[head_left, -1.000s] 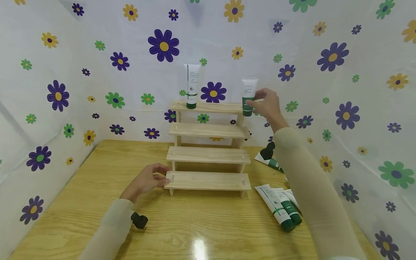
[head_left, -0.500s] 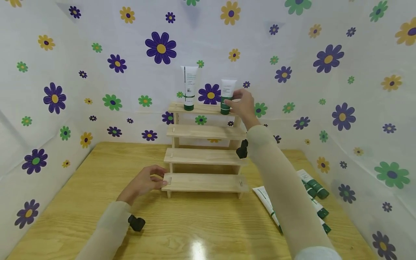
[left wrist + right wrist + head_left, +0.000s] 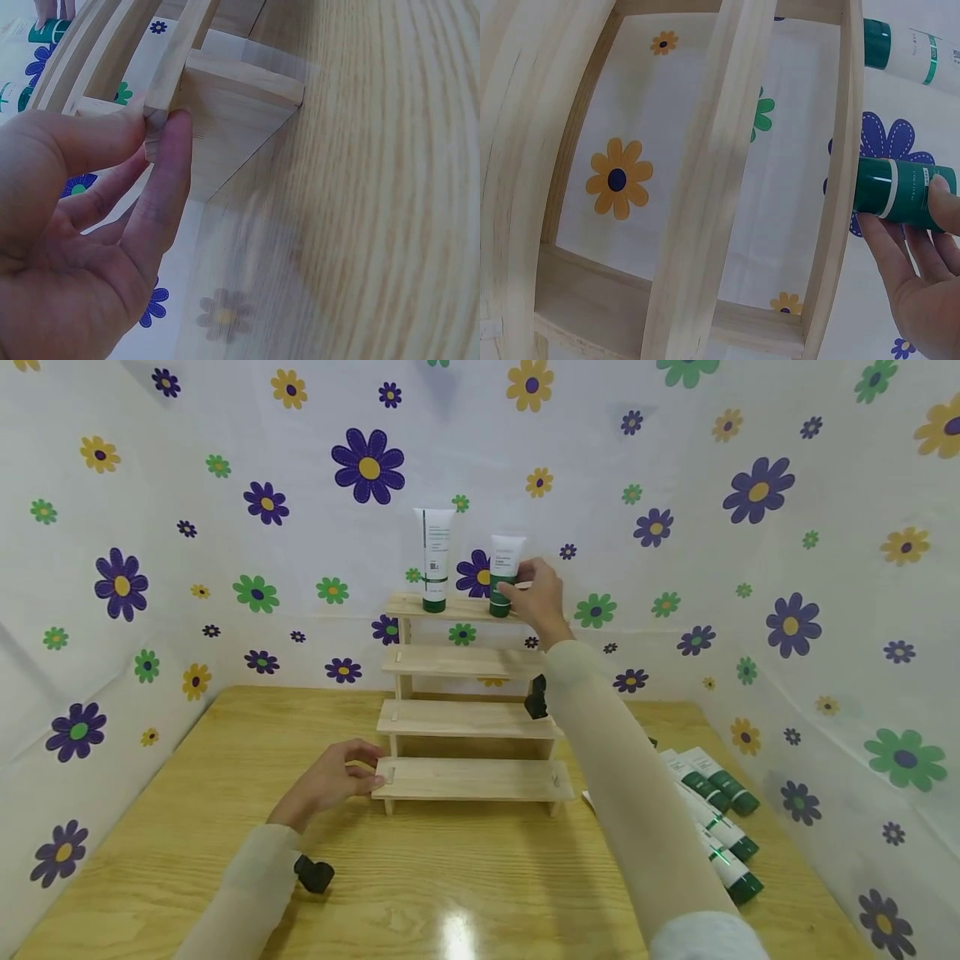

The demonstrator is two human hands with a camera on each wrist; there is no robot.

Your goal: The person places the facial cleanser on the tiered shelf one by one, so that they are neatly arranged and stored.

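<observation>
A four-step wooden display rack [image 3: 467, 779] stands on the table. My left hand [image 3: 330, 781] pinches the left end of its lowest board between thumb and finger; the left wrist view shows this board end [image 3: 156, 112] close up. At the top step, my right hand [image 3: 538, 597] grips a small white-and-green squeeze tube [image 3: 504, 578] upright, cap down. In the right wrist view its green cap end [image 3: 874, 186] meets the top board's edge. To its left, a taller white tube [image 3: 436, 560] with a green cap stands upright on the same board, a gap between them.
Several white-and-green tubes [image 3: 726, 827] lie on the table at the right, partly hidden behind my right forearm. A flower-printed cloth [image 3: 300, 527] hangs behind and along both sides. Wooden table surface [image 3: 420, 877] extends in front of the rack.
My right hand has carried the small tube leftward, from beside the top board's right end to the board, nearer the tall tube. The left hand stays on the lowest board.
</observation>
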